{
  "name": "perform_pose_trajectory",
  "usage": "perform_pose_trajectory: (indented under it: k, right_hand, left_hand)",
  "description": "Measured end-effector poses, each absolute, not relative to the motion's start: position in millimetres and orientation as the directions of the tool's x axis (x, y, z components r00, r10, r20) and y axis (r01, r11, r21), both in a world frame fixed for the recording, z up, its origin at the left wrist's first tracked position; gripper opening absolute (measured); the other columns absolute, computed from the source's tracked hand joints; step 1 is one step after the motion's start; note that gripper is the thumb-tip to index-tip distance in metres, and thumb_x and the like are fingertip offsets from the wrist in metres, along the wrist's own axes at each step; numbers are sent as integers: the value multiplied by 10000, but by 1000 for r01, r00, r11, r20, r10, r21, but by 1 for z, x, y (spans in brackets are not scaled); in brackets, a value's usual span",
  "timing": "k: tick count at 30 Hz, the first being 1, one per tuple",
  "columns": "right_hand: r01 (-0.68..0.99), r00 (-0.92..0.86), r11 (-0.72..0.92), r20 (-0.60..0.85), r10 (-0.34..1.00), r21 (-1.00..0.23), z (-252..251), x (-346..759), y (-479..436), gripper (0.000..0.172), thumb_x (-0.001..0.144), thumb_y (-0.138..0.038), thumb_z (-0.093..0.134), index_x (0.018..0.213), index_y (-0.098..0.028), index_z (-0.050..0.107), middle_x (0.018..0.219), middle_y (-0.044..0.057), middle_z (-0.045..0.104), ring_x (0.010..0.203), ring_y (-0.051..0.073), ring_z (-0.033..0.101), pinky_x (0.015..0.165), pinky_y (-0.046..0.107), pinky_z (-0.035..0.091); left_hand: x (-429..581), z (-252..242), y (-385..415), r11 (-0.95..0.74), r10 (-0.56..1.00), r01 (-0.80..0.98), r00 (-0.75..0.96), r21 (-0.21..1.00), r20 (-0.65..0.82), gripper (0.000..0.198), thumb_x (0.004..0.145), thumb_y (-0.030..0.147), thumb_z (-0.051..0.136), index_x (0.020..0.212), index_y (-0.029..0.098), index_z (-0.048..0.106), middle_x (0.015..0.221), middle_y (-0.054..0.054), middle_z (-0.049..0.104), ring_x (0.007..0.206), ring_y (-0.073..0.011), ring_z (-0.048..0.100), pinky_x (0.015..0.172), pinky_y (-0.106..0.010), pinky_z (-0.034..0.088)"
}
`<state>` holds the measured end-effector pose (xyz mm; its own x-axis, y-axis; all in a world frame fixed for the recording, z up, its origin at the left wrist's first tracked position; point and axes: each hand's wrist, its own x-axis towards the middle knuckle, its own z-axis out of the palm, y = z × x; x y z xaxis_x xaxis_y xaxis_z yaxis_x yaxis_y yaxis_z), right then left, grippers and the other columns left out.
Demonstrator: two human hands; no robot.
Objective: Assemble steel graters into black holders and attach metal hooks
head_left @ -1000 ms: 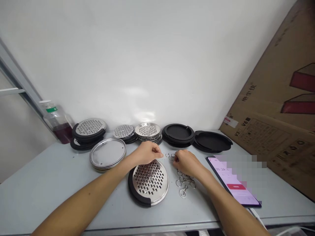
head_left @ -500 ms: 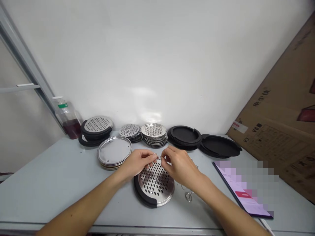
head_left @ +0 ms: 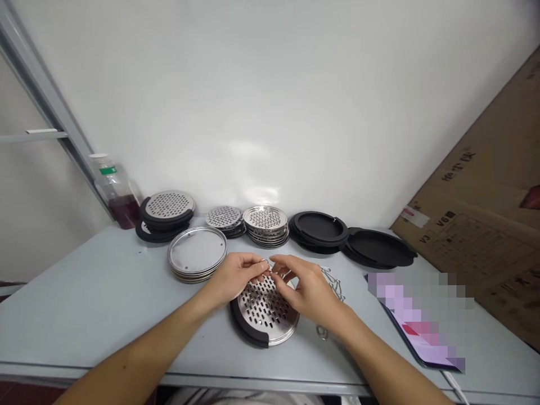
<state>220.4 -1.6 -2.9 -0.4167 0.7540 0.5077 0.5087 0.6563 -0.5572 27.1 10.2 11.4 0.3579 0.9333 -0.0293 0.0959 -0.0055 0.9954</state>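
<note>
A perforated round steel plate (head_left: 265, 310) with a black rim lies on the grey table (head_left: 105, 304) in front of me. Above its far edge my left hand (head_left: 236, 274) and my right hand (head_left: 304, 287) meet, fingers pinched together on a small metal ring (head_left: 267, 263). More small metal rings and clips (head_left: 335, 288) lie on the table just right of my right hand, partly hidden by it.
Along the wall stand stacks of perforated steel discs (head_left: 266, 223), plain steel lids (head_left: 197, 259), black-rimmed plates (head_left: 166, 212) and black round rims (head_left: 320, 228). A plastic jar (head_left: 115, 191) sits at the back left. A phone (head_left: 415, 329) lies right, beside a leaning cardboard box (head_left: 485, 225).
My right hand left the loose rings and came left to meet my left hand over the plate. Both now pinch a small ring together. The camera view has shifted slightly.
</note>
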Motion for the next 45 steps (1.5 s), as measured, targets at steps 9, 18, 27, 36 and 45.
perform_pose_trajectory:
  k: [9,18,27,36,45]
  right_hand:
    - [602,-508,716,523,684,-353,-15,221,2,320,999,-170,427,1280,-202,577,982,107,663,841,211,660,734,328,545]
    - [727,-482,646,498,720,-231,-17,219,2,307,993,-127,343,1172,-178,587,892,80,596,697,181,584,632,279,490]
    - [695,-327,578,528,783,-427,-8,224,7,244,1001,-174,397,1091,-185,624,889,79,625,749,197,612,686,306,503]
    - [676,-342,586,514,787,-447,-10,222,7,263,1001,-174,390,1114,-187,627,889,80,636,781,211,633,701,321,507]
    - [678,-342,569,486,805,-466,-8,222,5,269,991,-175,405,1120,-167,641,926,100,664,806,219,648,725,335,522]
  left_hand:
    - [27,7,12,-40,936,84,352,996,7,275,850,400,666,753,144,679,664,16,598,650,-122,529,645,-236,427]
    - [26,4,15,-66,946,145,325,987,16,294,865,415,640,820,139,727,741,-28,693,690,-148,602,682,-260,488]
    - [28,3,10,-210,947,213,286,954,145,283,891,390,625,976,158,763,917,-55,775,899,-215,702,833,-309,552]
    - [29,-1,11,-220,960,200,216,955,176,234,799,278,749,1011,181,767,1019,-46,781,946,-213,714,874,-308,567]
    - [30,-2,6,-502,862,307,253,808,439,84,845,286,740,866,231,801,938,-31,777,880,-194,714,840,-298,554]
